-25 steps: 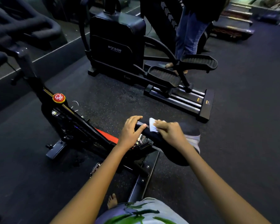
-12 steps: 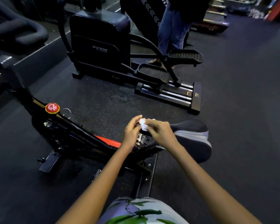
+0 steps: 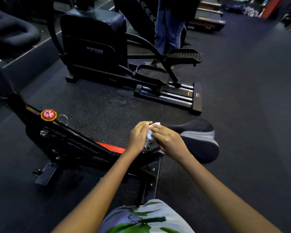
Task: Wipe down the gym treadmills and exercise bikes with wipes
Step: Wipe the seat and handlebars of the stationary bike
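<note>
Head cam, mid-frame: left hand (image 3: pixel 139 136) and right hand (image 3: pixel 167 141) both pinch a small white wipe (image 3: pixel 150 132), probably crumpled, just over the bike's seat (image 3: pixel 198 139) nose. Farther up, an elliptical (image 3: pixel 94 46) and someone's jeans (image 3: pixel 168 26).

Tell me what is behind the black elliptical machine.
Behind the black elliptical machine a person in blue jeans stands. The pedals cover most of the feet; the body above is out of frame.
</note>
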### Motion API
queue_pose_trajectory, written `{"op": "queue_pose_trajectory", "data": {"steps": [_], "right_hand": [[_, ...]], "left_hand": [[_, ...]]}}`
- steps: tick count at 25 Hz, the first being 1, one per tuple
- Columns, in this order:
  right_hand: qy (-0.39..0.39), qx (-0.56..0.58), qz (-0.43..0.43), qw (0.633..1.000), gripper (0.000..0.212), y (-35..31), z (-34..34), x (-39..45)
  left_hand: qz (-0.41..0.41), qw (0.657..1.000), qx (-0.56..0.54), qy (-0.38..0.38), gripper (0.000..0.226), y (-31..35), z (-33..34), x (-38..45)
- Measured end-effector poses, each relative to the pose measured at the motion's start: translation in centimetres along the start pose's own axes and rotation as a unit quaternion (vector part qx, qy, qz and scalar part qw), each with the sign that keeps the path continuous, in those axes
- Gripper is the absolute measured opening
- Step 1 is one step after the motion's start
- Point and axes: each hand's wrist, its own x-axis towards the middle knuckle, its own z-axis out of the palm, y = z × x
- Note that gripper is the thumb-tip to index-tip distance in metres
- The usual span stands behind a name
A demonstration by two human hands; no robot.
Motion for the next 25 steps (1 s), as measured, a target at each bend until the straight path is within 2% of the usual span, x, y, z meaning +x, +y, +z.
{"op": "queue_pose_trajectory", "data": {"steps": [3, 6, 9, 11, 15, 18, 20, 23, 25], "right_hand": [[-0.006, -0.033, 0.017, 0.999, 0.011, 2.0, -2.0, -4.1], [-0.002, -0.058, 0.043, 0.997, 0.024, 3.4, -3.9, -8.3], [0.001, -0.068, 0.068, 0.995, 0.027, 2.9, -3.9, -8.9], [-0.006, -0.051, 0.079, 0.996, 0.026, 2.4, -3.3, -8.1], [-0.003, -0.017, 0.051, 0.999, 0.016, 4.5, -5.6, -11.6], [0.038, 0.006, 0.092, 0.995, 0.021, 6.0, -8.0, -15.4], [0.038, 0.007, 0.117, 0.992, 0.016, 5.7, -7.3, -15.1], [0.004, 0.022, 0.052, 0.998, 0.021, 5.3, -5.9, -14.2], [0.019, 0.042, 0.047, 0.998, 0.02, 6.5, -6.8, -15.1]], "left_hand": [[0.055, 0.996, 0.073, 0.0, 0.023, 0.0, 0.1, -0.2], [0.066, 0.977, 0.201, -0.041, 0.027, 0.2, 0.6, 0.4], [0.171, 0.924, 0.342, -0.025, 0.044, 0.8, 2.9, -0.3], [0.196, 0.897, 0.396, 0.012, 0.042, 0.9, 4.2, -0.7], [0.188, 0.891, 0.411, 0.048, 0.04, 0.6, 4.5, -0.7], [0.176, 0.889, 0.418, 0.059, 0.042, 0.8, 5.0, -0.9], [0.162, 0.891, 0.418, 0.071, 0.043, 1.1, 5.5, -1.0], [0.131, 0.889, 0.431, 0.077, 0.046, 1.2, 5.7, -1.2], [0.113, 0.884, 0.446, 0.079, 0.05, 1.5, 6.0, -1.4]]}}
